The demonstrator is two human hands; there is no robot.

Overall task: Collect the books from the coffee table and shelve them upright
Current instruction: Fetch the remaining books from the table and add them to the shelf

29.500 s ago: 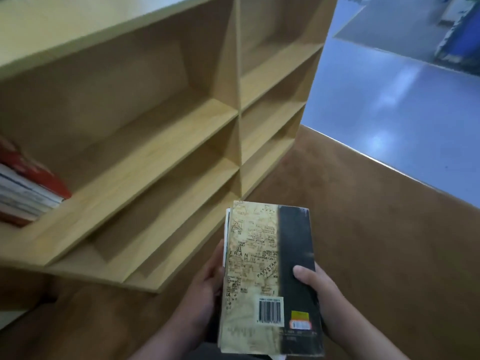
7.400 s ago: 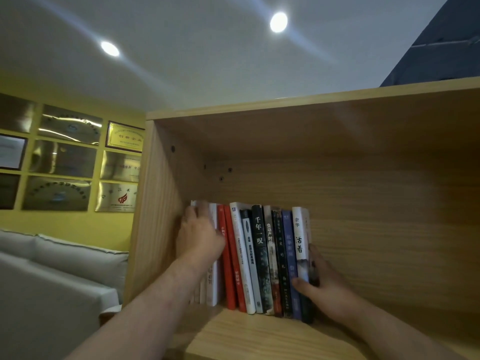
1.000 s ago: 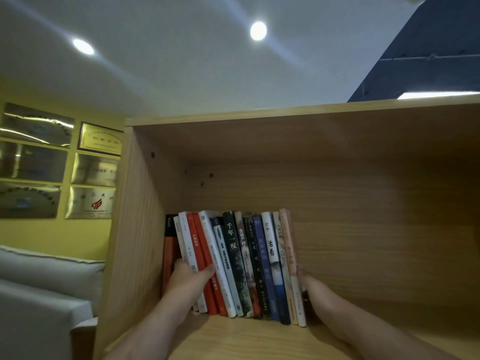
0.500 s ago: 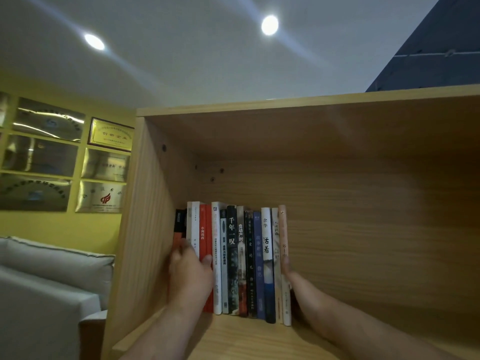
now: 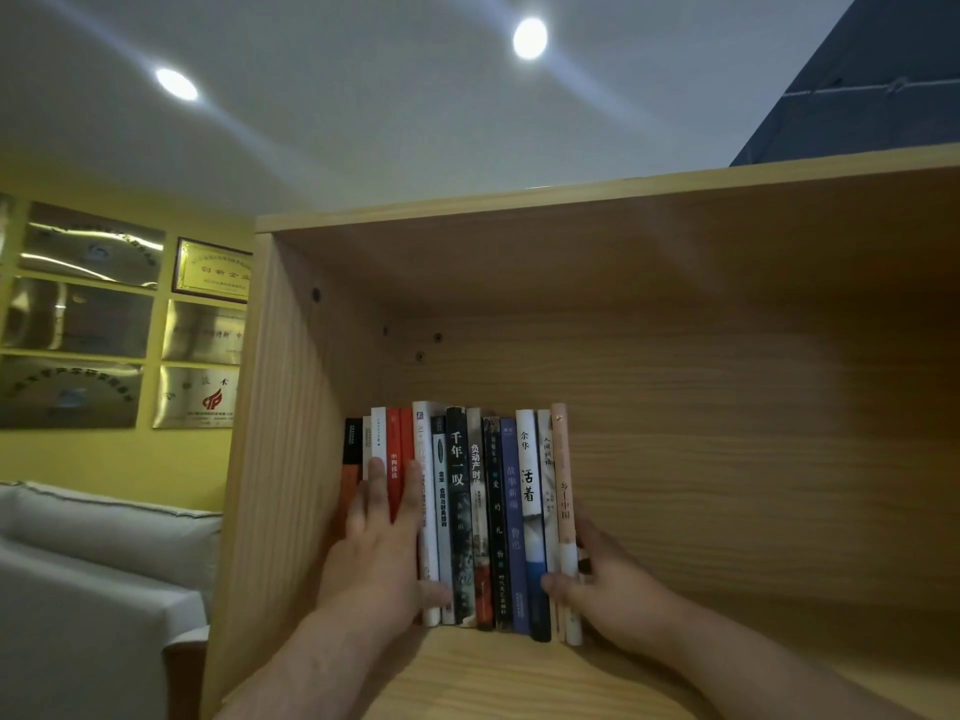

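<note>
While the books [image 5: 470,517] stand upright in a row at the left end of the wooden shelf [image 5: 519,678], the left hand [image 5: 382,553] lies flat and unclenched against their spines, and the right hand [image 5: 608,584] cups the row's right end, thumb on the front.

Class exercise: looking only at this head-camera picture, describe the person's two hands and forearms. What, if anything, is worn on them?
Both forearms are bare up to the frame's bottom edge: no sleeves show. The left hand and right hand wear no gloves, and no watch, bracelet or ring is visible. Fingers look blurred.
</note>
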